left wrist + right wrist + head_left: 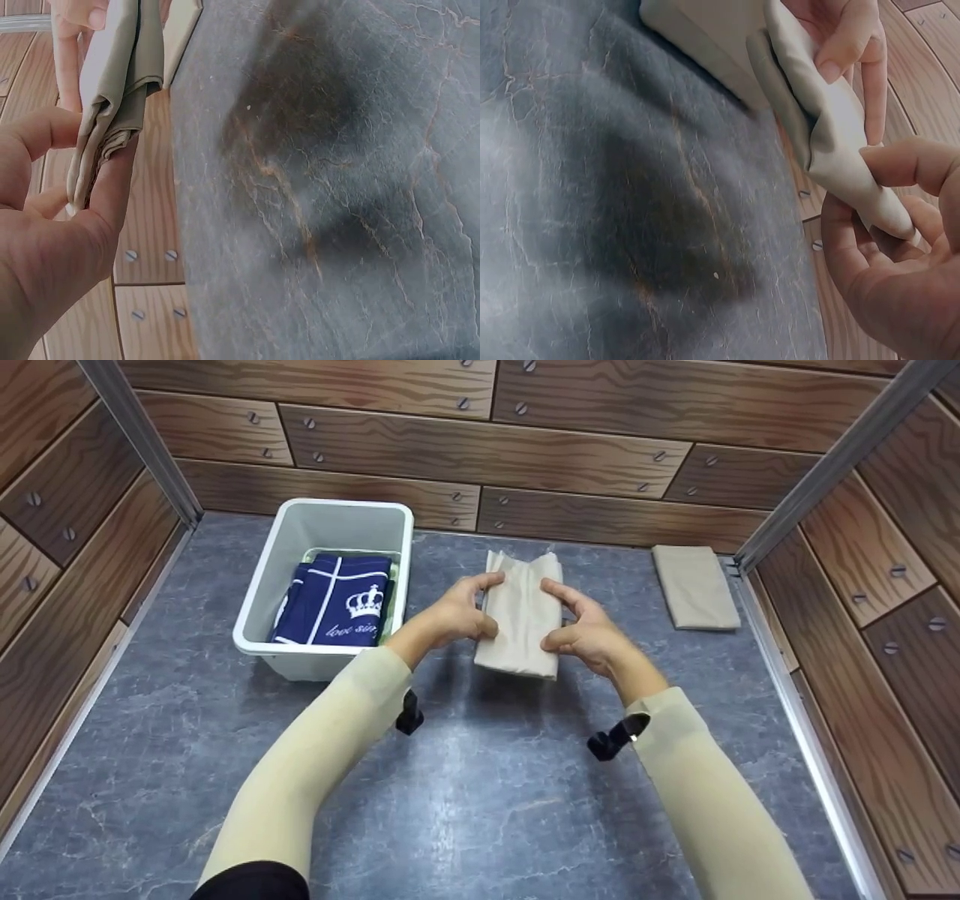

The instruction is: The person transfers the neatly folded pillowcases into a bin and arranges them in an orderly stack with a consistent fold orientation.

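Two folded beige cloths: one (521,615) held between two hands, left (457,615) and right (589,634), the other (695,586) lying on the surface (480,780). One white plastic bin (262,607) holds one folded navy cloth (334,600) with a crown print.

grey marble tabletop (480,810), wood-plank walls (480,442) w/ screws

Only readable text: white script "love sin…" on navy folded cloth (334,600) inside white bin (259,600); rest of phrase cut off by fold. Above script, white crown emblem, no letters. Beige folded cloth (521,615), second beige cloth (695,586), desk (480,795), wood-print walls: no lettering.
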The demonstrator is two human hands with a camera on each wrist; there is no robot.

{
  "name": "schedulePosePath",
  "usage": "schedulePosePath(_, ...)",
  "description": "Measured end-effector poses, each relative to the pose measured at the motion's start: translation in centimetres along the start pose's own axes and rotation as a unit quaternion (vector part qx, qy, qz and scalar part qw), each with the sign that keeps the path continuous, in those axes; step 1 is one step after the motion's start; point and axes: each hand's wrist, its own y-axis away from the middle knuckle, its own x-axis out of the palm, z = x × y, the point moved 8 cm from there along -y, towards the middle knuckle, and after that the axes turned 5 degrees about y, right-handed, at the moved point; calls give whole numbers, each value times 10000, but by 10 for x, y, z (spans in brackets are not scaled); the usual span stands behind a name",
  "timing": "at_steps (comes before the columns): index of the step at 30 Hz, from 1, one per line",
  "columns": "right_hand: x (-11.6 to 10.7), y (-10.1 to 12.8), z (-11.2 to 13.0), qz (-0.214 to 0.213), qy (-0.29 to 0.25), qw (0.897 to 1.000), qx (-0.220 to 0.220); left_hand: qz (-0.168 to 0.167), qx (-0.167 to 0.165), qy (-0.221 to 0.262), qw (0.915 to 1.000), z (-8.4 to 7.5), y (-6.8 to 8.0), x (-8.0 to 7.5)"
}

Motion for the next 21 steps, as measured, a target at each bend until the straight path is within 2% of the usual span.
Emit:
schedulePosePath(8, 5, -5, 8, -103, 82, 9999, -37, -140, 51, -58, 9999, -7, 5, -10)
schedulePosePath(13, 10, -8, 14, -48, -75, 9999, -60, -193, 149, -173, 9996, -13, 7, -18)
schedulePosePath(21, 17, -14, 24, 13, -111, 9999, -106, -98, 56, 177, 9998, -21, 12, -29)
